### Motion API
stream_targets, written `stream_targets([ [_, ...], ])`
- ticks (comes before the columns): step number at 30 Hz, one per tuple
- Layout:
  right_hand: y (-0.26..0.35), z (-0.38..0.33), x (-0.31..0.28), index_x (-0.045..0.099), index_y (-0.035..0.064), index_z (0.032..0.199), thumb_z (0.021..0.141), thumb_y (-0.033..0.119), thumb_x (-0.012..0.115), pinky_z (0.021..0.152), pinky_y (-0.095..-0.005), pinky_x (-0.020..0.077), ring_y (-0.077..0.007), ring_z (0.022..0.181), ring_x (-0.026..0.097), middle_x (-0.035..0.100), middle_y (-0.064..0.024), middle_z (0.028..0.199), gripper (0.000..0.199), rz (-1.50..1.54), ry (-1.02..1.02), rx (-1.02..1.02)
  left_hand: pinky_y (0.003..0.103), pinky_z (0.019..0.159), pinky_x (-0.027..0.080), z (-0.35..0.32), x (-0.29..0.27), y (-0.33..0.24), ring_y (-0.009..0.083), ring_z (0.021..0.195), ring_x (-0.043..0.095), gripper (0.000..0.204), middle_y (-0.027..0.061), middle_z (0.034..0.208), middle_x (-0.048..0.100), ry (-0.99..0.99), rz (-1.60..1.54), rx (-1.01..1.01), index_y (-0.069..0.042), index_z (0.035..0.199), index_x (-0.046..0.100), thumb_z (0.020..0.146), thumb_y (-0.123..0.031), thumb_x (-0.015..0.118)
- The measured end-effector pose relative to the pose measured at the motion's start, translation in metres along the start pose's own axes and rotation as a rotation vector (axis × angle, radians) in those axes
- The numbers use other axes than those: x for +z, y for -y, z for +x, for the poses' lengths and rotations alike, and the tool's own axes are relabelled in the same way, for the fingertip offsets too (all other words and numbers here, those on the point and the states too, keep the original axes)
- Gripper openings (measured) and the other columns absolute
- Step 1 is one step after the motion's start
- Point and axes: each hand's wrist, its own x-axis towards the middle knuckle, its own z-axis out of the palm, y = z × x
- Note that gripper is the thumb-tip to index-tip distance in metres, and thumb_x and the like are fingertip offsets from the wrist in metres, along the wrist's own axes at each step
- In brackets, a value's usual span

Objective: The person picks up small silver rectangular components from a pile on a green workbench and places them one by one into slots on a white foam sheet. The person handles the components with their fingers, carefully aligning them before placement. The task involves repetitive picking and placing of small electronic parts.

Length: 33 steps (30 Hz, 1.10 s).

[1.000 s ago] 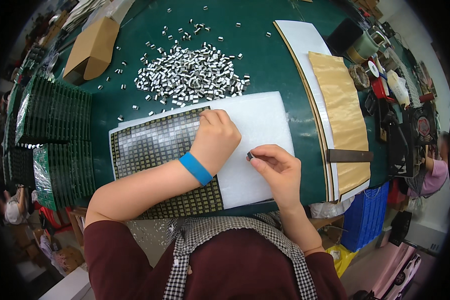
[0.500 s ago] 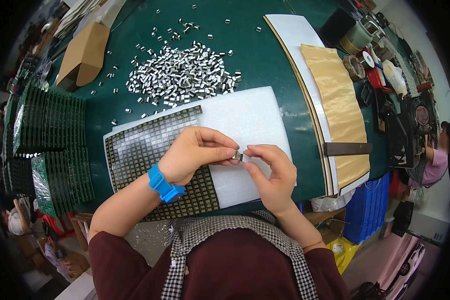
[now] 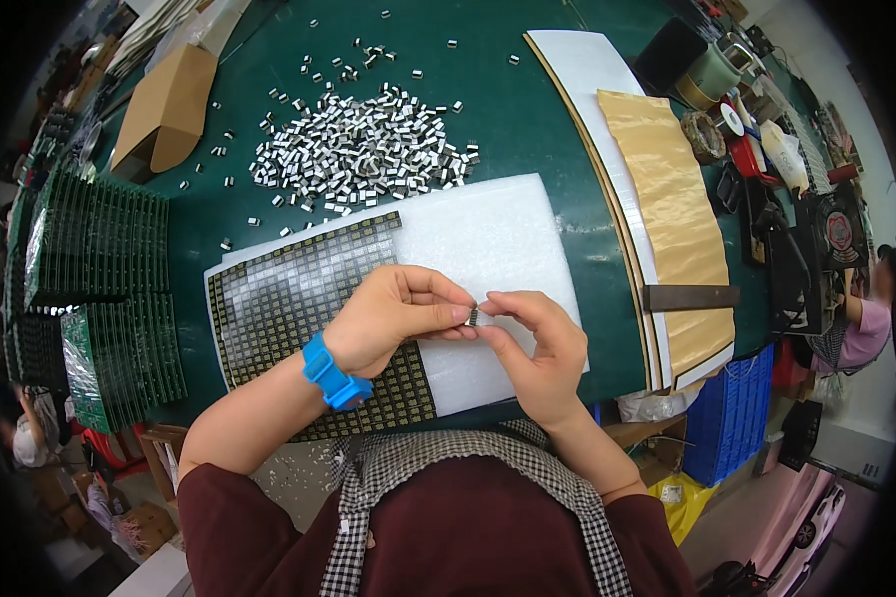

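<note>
In front of me my left hand (image 3: 400,306) pinches a small silver part with a dark face (image 3: 473,316) between thumb and fingertips. My right hand (image 3: 536,343) closes on the same part from the other side, its thumb and forefinger at the part's edges. Both hands are above a white foam sheet (image 3: 498,234). Under my left forearm lies a sheet of small dark squares with yellowish marks (image 3: 269,318), covering the foam's left side. Beyond the foam is a loose heap of small silver and black parts (image 3: 358,149).
Racked green circuit boards (image 3: 95,249) stand at the left, near an open cardboard box (image 3: 164,109). Right of the foam lie white and tan sheets (image 3: 667,219) with a dark bar (image 3: 692,298) across them. A blue crate (image 3: 727,418) is beyond the table edge.
My left hand and wrist have shifted slightly down and to the right. The small part has turned between my fingers, showing more of its dark face.
</note>
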Motion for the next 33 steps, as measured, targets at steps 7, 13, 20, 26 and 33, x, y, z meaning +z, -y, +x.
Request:
stream_targets([
  [7,0.0,0.002,0.0,0.064,0.0022,0.102,0.072,-0.005,0.07,0.07,-0.0302,0.052,-0.0229,0.081,0.065,0.067,-0.0115,0.091,0.032,-0.057,-0.001,-0.056,0.024,0.075,0.054,0.002,0.0,0.007,0.0154,0.08,0.067,0.014,0.0107,0.087,0.067,-0.018,-0.008,0.048,0.005,0.096,0.063,0.085,-0.003,0.066],
  [13,0.003,0.008,0.001,0.064,0.0001,0.1,0.068,-0.008,0.067,0.062,-0.0313,0.0515,-0.0245,0.073,0.062,0.064,-0.0094,0.085,0.034,-0.45,0.039,-0.404,0.024,0.077,0.053,-0.001,0.018,0.006,0.0118,0.083,0.064,0.02,0.0105,0.091,0.067,-0.193,0.324,0.207,0.006,0.103,0.063,0.083,0.002,0.062],
  [20,0.005,0.003,-0.001,0.065,-0.0013,0.1,0.073,-0.005,0.067,0.068,-0.0296,0.0526,-0.0238,0.08,0.064,0.065,-0.0125,0.089,0.027,-0.152,0.11,-0.182,0.023,0.075,0.051,-0.008,0.017,-0.009,0.0107,0.083,0.063,0.026,0.01,0.089,0.067,-0.091,0.602,0.216,0.005,0.101,0.063,0.076,0.004,0.056],
  [26,0.003,0.002,-0.002,0.066,-0.0025,0.098,0.08,-0.002,0.068,0.081,-0.0272,0.0519,-0.0161,0.091,0.063,0.065,-0.0112,0.099,0.018,0.331,0.001,0.36,0.028,0.074,0.053,0.02,-0.034,-0.036,0.0233,0.087,0.066,0.021,0.0148,0.113,0.062,-0.658,1.317,0.86,0.001,0.1,0.065,0.08,0.001,0.058],
  [33,-0.002,0.003,-0.003,0.067,-0.0027,0.095,0.079,-0.004,0.067,0.078,-0.0254,0.0513,-0.0153,0.09,0.062,0.064,-0.0108,0.099,0.016,0.294,-0.004,0.331,0.026,0.066,0.052,0.032,-0.025,-0.021,0.0236,0.074,0.06,0.013,0.0116,0.087,0.061,-0.418,2.098,0.651,0.002,0.085,0.064,0.074,-0.003,0.061],
])
